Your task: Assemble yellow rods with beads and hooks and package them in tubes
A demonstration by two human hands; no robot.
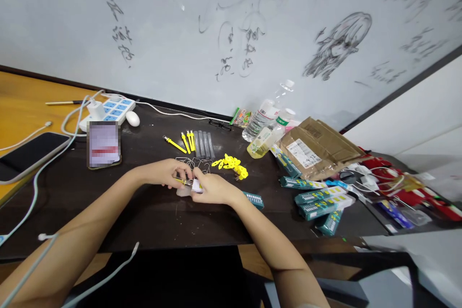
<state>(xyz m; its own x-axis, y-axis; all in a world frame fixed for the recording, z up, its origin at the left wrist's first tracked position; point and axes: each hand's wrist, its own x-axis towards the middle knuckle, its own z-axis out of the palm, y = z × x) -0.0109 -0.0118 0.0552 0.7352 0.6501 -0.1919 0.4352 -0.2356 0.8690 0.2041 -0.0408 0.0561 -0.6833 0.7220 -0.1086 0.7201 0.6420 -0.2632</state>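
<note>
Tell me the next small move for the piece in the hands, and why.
Likely set the yellow piece down beside the yellow sticks lined up behind it. The left hand and right hand both pinch it, with a white tag, just over the table, and similar pieces lie there in a row.

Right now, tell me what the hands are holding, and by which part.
Both hands grip one small yellow-and-white piece: the left hand pinches its yellow end, the right hand its white end. Its kind is too small to tell.
</note>
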